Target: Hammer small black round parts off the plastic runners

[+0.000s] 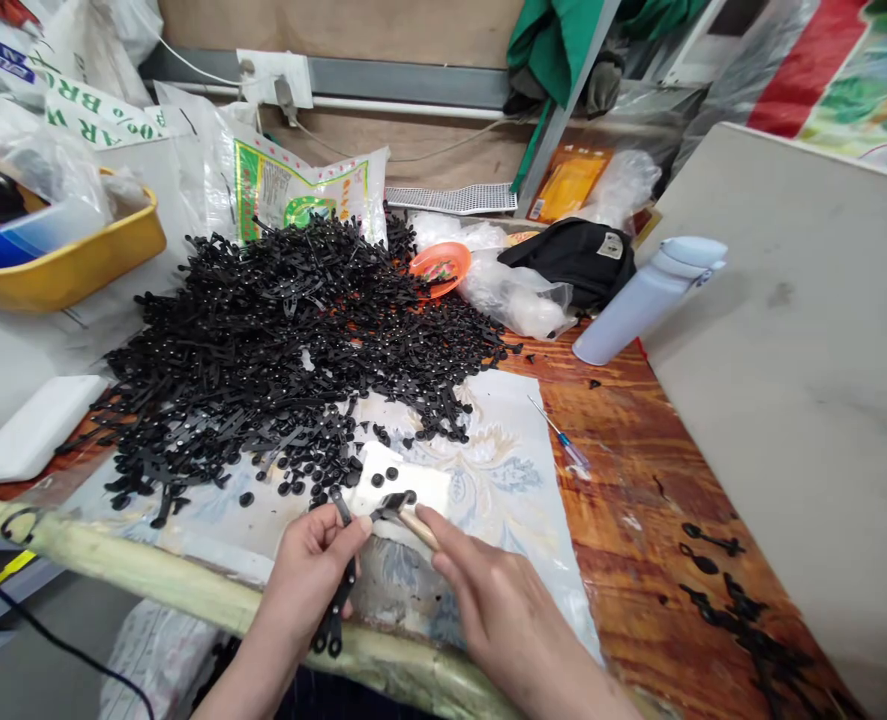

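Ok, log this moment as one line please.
left hand: holds black strip | right hand: holds wooden-handled tool | behind: pile of black parts | right: bottle

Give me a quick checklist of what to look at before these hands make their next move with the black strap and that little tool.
1. Left hand has a firm pinch on the black strap: ok, thumb and fingers close around it.
2. Right hand holds the small tool: ok, its dark tip points toward the strap's top end.
3. Tool tip actually touching the strap: cannot tell, the spot is too small.
4. Loose black buttons within reach: ok, scattered just beyond the hands.
5. Big pile of black straps close by: ok, it covers the middle of the table.
6. Screwdriver clear of the hands: ok, it lies apart to the right.
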{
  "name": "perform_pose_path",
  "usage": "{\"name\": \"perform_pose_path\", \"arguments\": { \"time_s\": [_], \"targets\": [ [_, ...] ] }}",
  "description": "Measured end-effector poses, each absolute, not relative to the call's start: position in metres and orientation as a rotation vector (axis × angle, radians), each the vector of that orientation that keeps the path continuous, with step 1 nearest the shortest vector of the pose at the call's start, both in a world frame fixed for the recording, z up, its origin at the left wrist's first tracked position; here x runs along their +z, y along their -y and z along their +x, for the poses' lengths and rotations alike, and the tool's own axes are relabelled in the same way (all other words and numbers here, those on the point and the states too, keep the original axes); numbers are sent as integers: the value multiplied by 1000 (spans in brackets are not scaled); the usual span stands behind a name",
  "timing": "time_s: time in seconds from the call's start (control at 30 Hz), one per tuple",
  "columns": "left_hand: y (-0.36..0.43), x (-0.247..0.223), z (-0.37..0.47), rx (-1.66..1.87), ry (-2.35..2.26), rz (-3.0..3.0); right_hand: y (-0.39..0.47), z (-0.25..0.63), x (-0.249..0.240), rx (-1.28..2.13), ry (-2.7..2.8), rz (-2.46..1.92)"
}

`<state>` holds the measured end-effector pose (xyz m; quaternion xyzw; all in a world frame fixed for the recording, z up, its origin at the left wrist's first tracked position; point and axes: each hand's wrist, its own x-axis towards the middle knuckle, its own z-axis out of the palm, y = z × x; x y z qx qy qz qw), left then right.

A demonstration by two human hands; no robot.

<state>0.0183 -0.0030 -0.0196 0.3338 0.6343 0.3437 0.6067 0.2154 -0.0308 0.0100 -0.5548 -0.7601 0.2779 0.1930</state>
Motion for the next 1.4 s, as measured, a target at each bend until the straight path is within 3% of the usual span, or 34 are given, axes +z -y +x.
{"name": "perform_pose_path", "arguments": {
  "time_s": [0.17,0.3,0.43,0.6,1.4],
  "targets": [
    [-1,-16,8,696,-1500,930,22,226,6,870,1978,-1606],
    [-3,-6,3,667,-1502,1205,14,247,0,703,1837,-1876],
    [-6,3,15,420,-1420,1148,14,256,-12,566,1887,-2129],
    [-20,4,26,230,-1298,1140,16,252,-17,548,1913,-2178],
    [-41,10,35,117,-1308,1149,17,252,-8,550,1940,-2148]
  ]
}}
